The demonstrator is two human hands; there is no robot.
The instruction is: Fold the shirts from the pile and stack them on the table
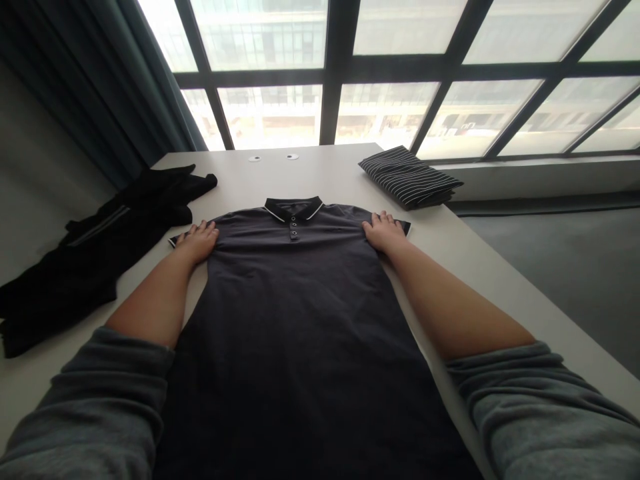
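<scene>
A dark grey polo shirt [295, 313] lies face up and spread flat on the white table [320, 173], collar pointing away from me, with white trim on the collar and sleeve hems. My left hand [199, 240] rests flat on the shirt's left sleeve, fingers stretched out. My right hand [384, 232] lies flat on the right sleeve, fingers also spread. Neither hand holds anything.
A crumpled black garment [95, 247] lies at the table's left side. A folded black garment with thin white stripes [407, 177] sits at the far right corner. Two small round caps [273, 158] are set in the tabletop near the window. A curtain hangs at left.
</scene>
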